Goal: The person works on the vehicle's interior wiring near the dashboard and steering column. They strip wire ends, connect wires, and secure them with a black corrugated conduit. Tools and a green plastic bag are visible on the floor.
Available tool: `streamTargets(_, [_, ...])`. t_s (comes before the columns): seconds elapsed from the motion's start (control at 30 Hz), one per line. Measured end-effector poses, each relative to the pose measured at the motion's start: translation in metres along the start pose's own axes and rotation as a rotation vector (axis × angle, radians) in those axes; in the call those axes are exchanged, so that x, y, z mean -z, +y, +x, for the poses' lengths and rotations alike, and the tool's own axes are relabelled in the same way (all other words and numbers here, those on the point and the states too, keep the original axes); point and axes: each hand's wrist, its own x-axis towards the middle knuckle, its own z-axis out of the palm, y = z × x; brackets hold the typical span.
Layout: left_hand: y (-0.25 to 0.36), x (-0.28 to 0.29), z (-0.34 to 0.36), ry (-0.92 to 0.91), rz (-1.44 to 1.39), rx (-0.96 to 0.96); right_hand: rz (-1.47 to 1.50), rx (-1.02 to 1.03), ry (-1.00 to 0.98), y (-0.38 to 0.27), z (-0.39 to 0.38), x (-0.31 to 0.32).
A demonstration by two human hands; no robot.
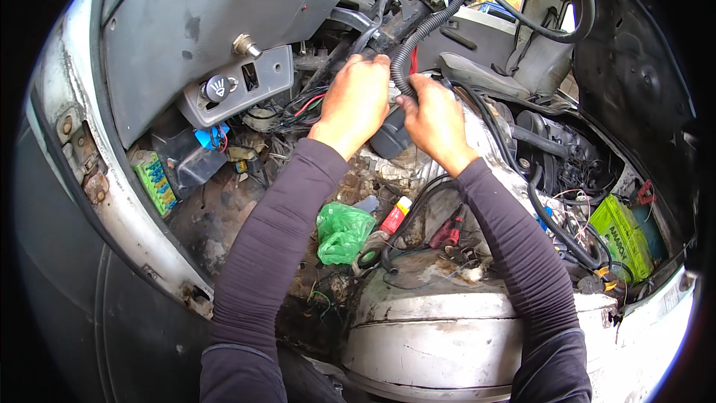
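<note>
My right hand (438, 121) is closed at the lower end of a black corrugated cable conduit (429, 27), which curves down from the steering column (405, 21). Just left of it, my left hand (353, 103) is raised beside the column with its fingers curled in; whatever they hold is hidden behind the hand. Between and below the hands sits a dark rounded part (389, 139). A bit of red (414, 60) shows behind the conduit. Loose wires (302, 108) hang under the dashboard to the left of my left hand.
A grey dashboard (216, 11) with a light knob (216, 89) is at left, above a fuse block (155, 183). A green plastic bag (344, 233) and a red-yellow tube (395, 215) lie on the dirty floor. At right are the engine (548, 142) and a green battery (620, 235).
</note>
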Motion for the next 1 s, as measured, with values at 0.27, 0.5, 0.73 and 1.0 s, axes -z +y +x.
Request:
streamTargets(0.27, [0.017,-0.01,-0.006,0.026,-0.11,0.22,-0.035,0.081,-0.238,0.001,0.036,0.012])
streamTargets(0.5, [0.018,-0.009,-0.032,0.133,-0.211,0.035,0.212,0.074,-0.258,0.004,0.002,0.007])
streamTargets(0.73, [0.011,0.002,-0.04,0.084,-0.08,0.149,0.145,0.077,-0.108,0.008,-0.002,-0.003])
streamTargets(1.0, [0.008,0.006,-0.038,0.004,-0.089,0.112,0.098,0.146,-0.091,0.018,0.005,-0.006])
